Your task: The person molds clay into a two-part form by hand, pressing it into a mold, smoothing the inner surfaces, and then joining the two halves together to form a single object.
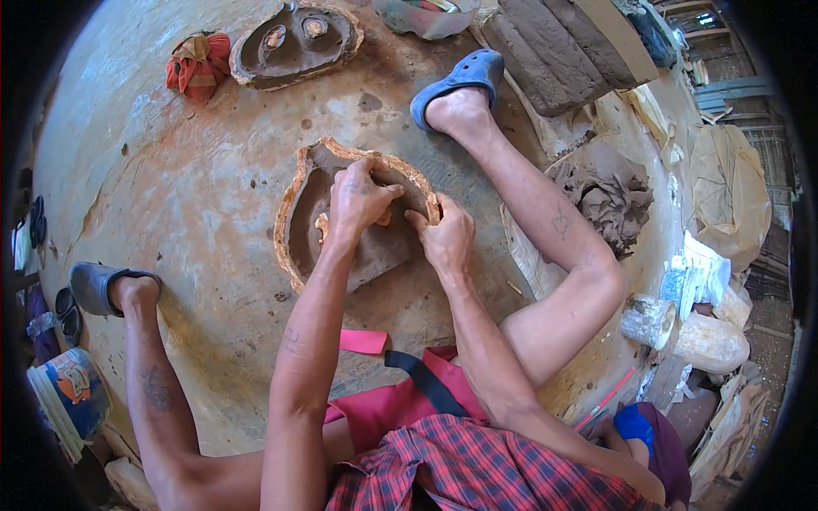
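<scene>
Two bare hands of ours are working at a clay-lined mould (285, 223) that is lying on the floor (204, 204) between our spread legs. Our left hand (361, 198) is reaching over the grey clay (375, 260) inside, its fingers curling downward; their tips are hiding, so we cannot tell whether they are gripping anything. Our right hand (450, 238) is grasping the rough right rim, thumb reaching inward. Beyond, a second mould (360, 43) is lying near a red cloth bundle (198, 68); clay slabs (554, 60) are sitting upper right.
</scene>
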A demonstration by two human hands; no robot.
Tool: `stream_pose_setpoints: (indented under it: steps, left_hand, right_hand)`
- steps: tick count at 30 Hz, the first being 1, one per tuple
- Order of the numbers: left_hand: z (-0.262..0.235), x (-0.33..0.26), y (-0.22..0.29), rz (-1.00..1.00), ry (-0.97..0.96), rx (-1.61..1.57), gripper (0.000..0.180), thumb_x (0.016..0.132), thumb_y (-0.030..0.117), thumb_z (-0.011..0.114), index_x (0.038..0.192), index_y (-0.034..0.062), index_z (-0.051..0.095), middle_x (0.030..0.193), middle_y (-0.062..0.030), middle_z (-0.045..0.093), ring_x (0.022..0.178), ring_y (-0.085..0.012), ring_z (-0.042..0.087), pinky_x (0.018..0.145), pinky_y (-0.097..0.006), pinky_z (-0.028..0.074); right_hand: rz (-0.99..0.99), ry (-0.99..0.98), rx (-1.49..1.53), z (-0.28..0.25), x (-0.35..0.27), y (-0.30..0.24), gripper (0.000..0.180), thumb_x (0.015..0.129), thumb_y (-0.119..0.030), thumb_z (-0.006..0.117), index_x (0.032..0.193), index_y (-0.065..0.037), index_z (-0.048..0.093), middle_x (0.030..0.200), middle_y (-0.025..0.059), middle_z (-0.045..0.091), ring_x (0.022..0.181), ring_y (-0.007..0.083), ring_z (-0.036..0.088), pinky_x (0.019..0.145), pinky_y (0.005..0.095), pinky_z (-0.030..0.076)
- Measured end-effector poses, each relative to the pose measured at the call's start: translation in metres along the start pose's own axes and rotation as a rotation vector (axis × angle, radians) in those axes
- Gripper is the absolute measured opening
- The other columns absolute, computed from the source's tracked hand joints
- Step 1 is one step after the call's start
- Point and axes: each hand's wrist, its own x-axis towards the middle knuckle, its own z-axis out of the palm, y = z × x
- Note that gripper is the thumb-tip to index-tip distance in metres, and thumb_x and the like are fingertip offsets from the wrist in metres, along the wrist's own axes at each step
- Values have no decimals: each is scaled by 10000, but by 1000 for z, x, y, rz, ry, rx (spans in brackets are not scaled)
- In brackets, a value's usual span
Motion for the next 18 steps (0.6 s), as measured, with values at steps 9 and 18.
stream_pose_setpoints:
  steps: [9, 18]
  left_hand:
    - [-2, -2, -2, -16, 31, 2, 364, 808, 140, 866, 1091, -39, 724, 819, -170, 778, 648, -206, 764, 604, -345, 606]
    - [-3, 3, -14, 69, 142, 182, 379, 794, 309, 870, 1054, 54, 766, 819, -153, 785, 809, -288, 782, 811, -396, 605]
  right_hand:
    - [26, -47, -33, 5, 13, 1, 375, 767, -218, 905, 1032, -12, 737, 975, 212, 739, 924, 420, 711, 822, 501, 551]
    - [26, -148, 23, 5, 32, 3, 430, 762, -189, 896, 1119, -1, 747, 1036, 223, 738, 986, 407, 711, 886, 483, 554]
